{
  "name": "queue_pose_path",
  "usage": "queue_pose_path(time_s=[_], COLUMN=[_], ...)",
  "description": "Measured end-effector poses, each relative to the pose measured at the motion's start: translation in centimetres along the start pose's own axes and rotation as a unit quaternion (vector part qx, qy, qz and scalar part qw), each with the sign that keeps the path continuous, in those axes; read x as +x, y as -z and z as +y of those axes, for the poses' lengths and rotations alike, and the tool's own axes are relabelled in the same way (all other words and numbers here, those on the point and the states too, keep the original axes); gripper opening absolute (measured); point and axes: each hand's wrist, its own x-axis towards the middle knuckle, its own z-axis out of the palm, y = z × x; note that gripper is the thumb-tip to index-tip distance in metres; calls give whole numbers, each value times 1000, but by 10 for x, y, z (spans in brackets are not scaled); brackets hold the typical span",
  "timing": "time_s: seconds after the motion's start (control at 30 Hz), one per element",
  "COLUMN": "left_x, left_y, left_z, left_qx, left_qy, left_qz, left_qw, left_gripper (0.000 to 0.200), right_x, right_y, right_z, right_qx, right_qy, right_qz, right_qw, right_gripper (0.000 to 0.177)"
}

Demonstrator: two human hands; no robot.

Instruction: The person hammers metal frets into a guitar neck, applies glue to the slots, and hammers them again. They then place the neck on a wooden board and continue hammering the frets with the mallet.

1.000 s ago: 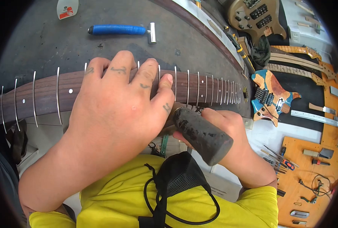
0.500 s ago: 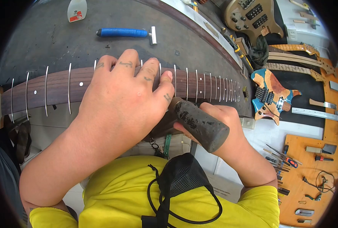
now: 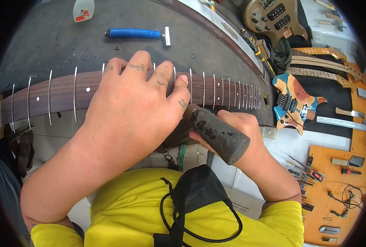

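A dark wooden guitar neck with pale dot inlays runs across the bench from left to right. Its metal frets stick out past the board's edges. My left hand lies over the middle of the neck, fingers curled across the fretboard and fingertips mostly hidden. Just to its right, my right hand is closed on a mallet with a worn black cylindrical head. The head is tilted below the near edge of the neck, and the handle is out of sight behind it and my hand.
On the dark bench lie a small hammer with a blue handle and a white bottle. Guitar bodies, including a blue and brown one, and several necks are at the right. Tools hang on a wooden board.
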Motion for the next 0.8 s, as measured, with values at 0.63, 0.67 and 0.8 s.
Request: queue_pose_path(time_s=[0.63, 0.67, 0.8], left_x=[1, 1, 1], left_y=[0, -1, -1], left_z=[0, 0, 0], left_qx=[-2, -4, -3], left_qy=[1, 2, -1], left_qz=[1, 2, 2], left_qw=[1000, 1000, 1000], left_gripper=[42, 42, 42], right_x=[0, -1, -2], right_y=[-5, -5, -6], right_z=[6, 9, 12], right_qx=[-1, 4, 6], right_qy=[32, 51, 67], right_qz=[22, 20, 13], right_qw=[999, 998, 998], right_gripper=[49, 36, 27])
